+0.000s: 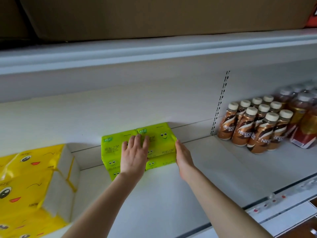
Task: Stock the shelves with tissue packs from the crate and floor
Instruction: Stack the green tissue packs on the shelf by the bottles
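A bundle of green tissue packs (156, 134) with smiley faces stands at the back of the white shelf (197, 177). My left hand (134, 155) lies flat on its front and top, fingers straight. My right hand (182, 157) presses flat against the bundle's right side. A larger yellow tissue bundle (34, 182) with cartoon faces sits on the same shelf at the left, apart from the green one.
Several brown Nescafe bottles (253, 127) stand on the shelf to the right, past a slotted upright (220, 103). Red-wrapped bottle packs (301, 121) sit at the far right. A cardboard box (154, 16) rests on the shelf above. Price-tag rail (274, 200) runs along the shelf's front edge.
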Tool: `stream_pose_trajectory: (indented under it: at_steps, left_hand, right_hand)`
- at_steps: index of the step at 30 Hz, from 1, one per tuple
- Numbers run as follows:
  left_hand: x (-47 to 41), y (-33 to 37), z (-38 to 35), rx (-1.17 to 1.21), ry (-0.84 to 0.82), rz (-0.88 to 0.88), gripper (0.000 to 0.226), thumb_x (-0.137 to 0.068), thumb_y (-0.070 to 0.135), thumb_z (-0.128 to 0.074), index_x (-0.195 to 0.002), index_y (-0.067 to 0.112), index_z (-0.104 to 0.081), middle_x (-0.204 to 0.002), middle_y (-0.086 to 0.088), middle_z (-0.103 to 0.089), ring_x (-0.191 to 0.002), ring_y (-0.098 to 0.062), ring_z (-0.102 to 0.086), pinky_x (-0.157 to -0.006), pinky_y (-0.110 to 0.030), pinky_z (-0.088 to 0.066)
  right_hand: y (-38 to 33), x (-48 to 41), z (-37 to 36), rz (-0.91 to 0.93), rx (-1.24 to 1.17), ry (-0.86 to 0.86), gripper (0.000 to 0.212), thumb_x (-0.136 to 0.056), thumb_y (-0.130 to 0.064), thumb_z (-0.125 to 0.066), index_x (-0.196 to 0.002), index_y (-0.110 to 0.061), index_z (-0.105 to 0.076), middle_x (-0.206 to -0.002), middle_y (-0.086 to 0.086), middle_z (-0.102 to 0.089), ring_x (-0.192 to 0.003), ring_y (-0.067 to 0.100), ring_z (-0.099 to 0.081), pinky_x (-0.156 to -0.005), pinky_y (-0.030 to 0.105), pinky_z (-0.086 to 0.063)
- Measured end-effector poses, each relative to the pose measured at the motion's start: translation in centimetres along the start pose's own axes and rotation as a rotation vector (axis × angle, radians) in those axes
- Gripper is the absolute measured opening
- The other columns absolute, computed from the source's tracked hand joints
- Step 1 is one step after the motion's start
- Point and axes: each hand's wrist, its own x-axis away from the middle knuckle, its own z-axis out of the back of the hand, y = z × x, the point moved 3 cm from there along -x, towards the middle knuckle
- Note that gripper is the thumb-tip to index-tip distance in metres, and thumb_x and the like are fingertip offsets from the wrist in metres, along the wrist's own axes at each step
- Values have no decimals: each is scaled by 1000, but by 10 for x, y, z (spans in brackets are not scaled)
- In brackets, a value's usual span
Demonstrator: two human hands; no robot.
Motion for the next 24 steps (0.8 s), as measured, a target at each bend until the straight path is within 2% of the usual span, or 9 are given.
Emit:
stream_pose_trajectory:
  at_steps: [5, 6, 8, 10, 13, 15, 18, 21, 24]
  left_hand:
    - [11, 7, 6, 32, 21, 0, 95, -26, 35, -94, -111, 4, -66, -107, -23, -66, -94, -39, -65, -72, -47, -54]
    - [15, 11, 10, 49, 37, -6, 92, -30, 36, -93, -111, 3, -66, -107, -22, -66, -94, -39, -65, -73, -46, -54]
    - [27, 23, 18, 103, 86, -12, 78, -41, 34, -91, -109, 3, -66, -104, -20, -67, -90, -38, -66, -71, -42, -54]
    - [41, 38, 25, 191, 132, -6, 63, -50, 30, -88, -104, 4, -67, -99, -18, -67, -84, -37, -66, -67, -38, -54]
    - [66, 63, 31, 333, 163, 8, 49, -61, 24, -83, -102, 3, -67, -92, -16, -67, -78, -36, -64, -65, -35, -54]
    - [88, 81, 35, 419, 155, 16, 40, -72, 29, -67, -102, 2, -66, -88, -15, -66, -75, -34, -64, -66, -33, -54]
    - [125, 110, 42, 551, 120, 60, 47, -76, 36, -45, -103, 3, -65, -88, -13, -67, -77, -33, -65, -68, -30, -51]
    - [169, 148, 47, 687, 80, 95, 44, -79, 34, -46, -104, 3, -64, -90, -14, -67, -81, -35, -65, -75, -32, -45]
    - [218, 187, 46, 796, -65, 205, 36, -87, 27, -55, -115, 5, -60, -108, -13, -64, -101, -33, -60, -82, -36, -49]
  right_hand:
    - [8, 5, 15, -3, -33, 92, 37, -97, -32, -43, -114, -2, -57, -106, 10, -58, -102, 26, -55, -80, 30, -41]
    - [10, 9, 19, -8, -39, 114, 36, -97, -30, -44, -112, 0, -57, -106, 15, -59, -104, 29, -56, -79, 31, -41]
    - [13, 18, 27, -23, -48, 122, 36, -96, -26, -45, -110, 5, -56, -114, 26, -60, -107, 36, -58, -66, 29, -40]
    - [13, 31, 35, -32, -57, 90, 31, -96, -24, -45, -109, 1, -57, -116, 24, -61, -94, 30, -60, -59, 25, -37]
    - [15, 55, 52, -26, -61, 28, 22, -96, -24, -45, -102, -7, -58, -97, 14, -63, -85, 18, -57, -61, 24, -40]
    - [19, 73, 66, -6, -75, -2, 18, -95, -24, -46, -93, -9, -57, -86, 6, -62, -77, 16, -59, -64, 25, -43]
    - [29, 105, 94, 29, -85, -41, 17, -94, -21, -49, -81, -13, -56, -76, 3, -62, -71, 13, -61, -67, 25, -47]
    - [49, 138, 132, 58, -47, -68, 18, -93, -17, -50, -77, -14, -57, -74, 3, -62, -69, 13, -61, -65, 25, -46]
    - [82, 163, 176, 33, -9, -77, 18, -93, -17, -51, -76, -14, -57, -74, 4, -62, -70, 14, -61, -67, 26, -48]
